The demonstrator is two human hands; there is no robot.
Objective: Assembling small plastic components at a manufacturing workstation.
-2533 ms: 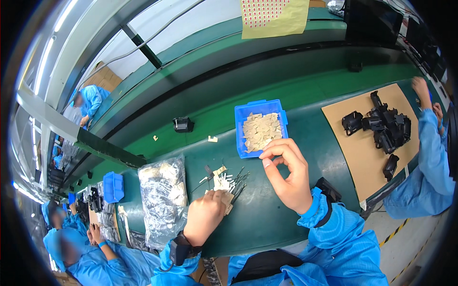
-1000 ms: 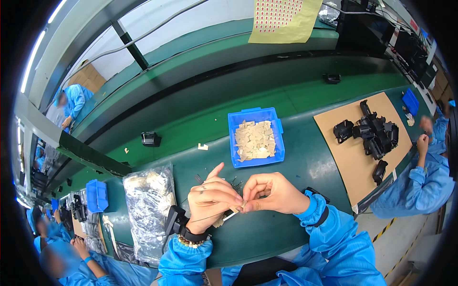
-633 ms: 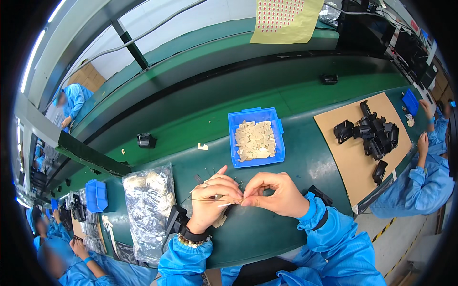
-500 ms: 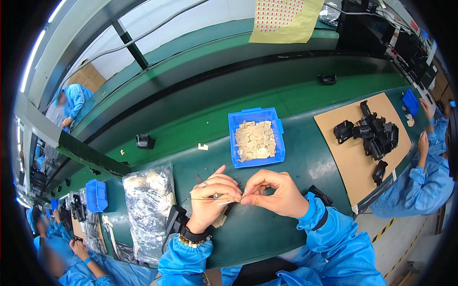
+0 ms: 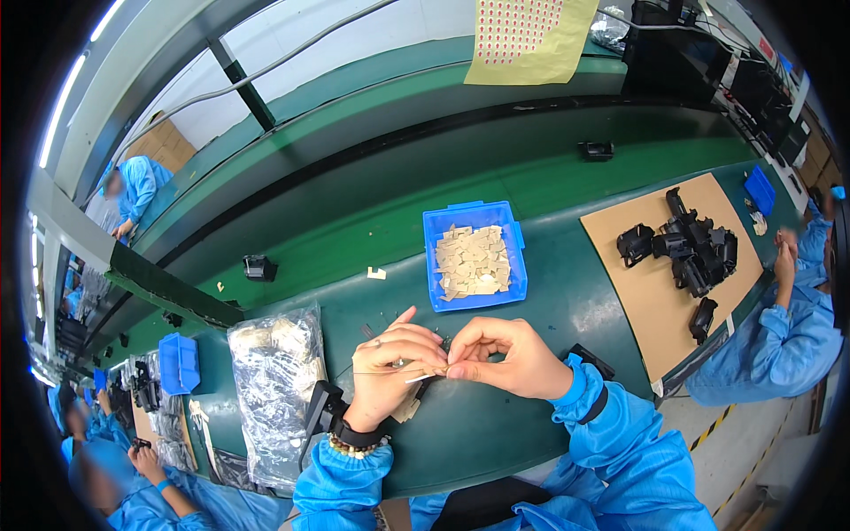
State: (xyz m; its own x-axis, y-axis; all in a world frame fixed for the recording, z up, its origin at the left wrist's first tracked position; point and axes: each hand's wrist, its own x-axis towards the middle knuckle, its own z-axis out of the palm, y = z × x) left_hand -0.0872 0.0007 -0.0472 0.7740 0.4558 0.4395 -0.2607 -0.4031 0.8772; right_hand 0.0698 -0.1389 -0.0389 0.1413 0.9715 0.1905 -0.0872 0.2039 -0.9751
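Note:
My left hand (image 5: 390,372) and my right hand (image 5: 505,358) meet over the green bench, fingertips touching. The left fingers are closed around a small piece, mostly hidden; a thin dark line and a short white strip (image 5: 416,380) stick out by them. My right thumb and forefinger pinch at the same spot; what lies between them is too small to tell. Beige flat pieces (image 5: 407,409) show below the left hand. Just beyond stands a blue bin (image 5: 519,281) of small beige pieces (image 5: 474,258).
A clear plastic bag (image 5: 276,389) lies left of my hands. Black parts (image 5: 695,243) are heaped on a cardboard sheet (image 5: 629,292) at right. Black parts sit on the green conveyor (image 5: 390,203) beyond. A loose beige piece (image 5: 377,273) lies left of the bin. Co-workers sit at both sides.
The black parts on the conveyor have shifted left. My hands keep nearly the same pose and place. The right-hand co-worker's hands have come closer together.

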